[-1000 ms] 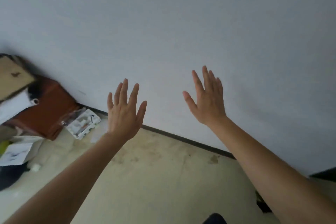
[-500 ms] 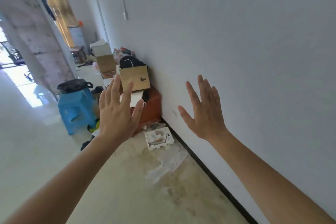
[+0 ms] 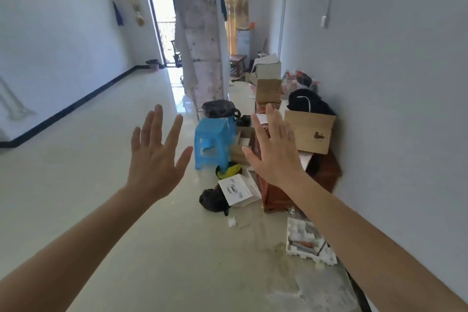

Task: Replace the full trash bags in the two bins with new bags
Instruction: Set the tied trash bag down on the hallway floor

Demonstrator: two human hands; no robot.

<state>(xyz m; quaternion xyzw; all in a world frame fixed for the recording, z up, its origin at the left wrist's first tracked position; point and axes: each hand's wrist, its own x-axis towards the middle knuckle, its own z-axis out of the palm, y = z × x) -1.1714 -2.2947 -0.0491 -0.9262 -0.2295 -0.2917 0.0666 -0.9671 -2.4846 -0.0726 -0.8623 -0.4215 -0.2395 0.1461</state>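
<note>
Small pinkish bin (image 3: 154, 65), dark on top, too far to confirm, sits upper centre by the doorway (image 3: 162, 20). The 2 hands are raised mid-frame, left hand (image 3: 154, 159) and right hand (image 3: 274, 157), fingers spread and holding nothing. Blue stool (image 3: 212, 144) stands on the floor between them.

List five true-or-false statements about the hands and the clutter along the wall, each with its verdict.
1. The left hand and right hand are raised with fingers spread, holding nothing. True.
2. The blue stool lies tipped on its side. False: it stands upright.
3. A dark bag sits on top of the stool. True.
4. The white foam tray lies by the left wall. False: it lies on the floor near the right wall.
5. The left hand grips the white box. False: the box lies on the floor, untouched.
</note>
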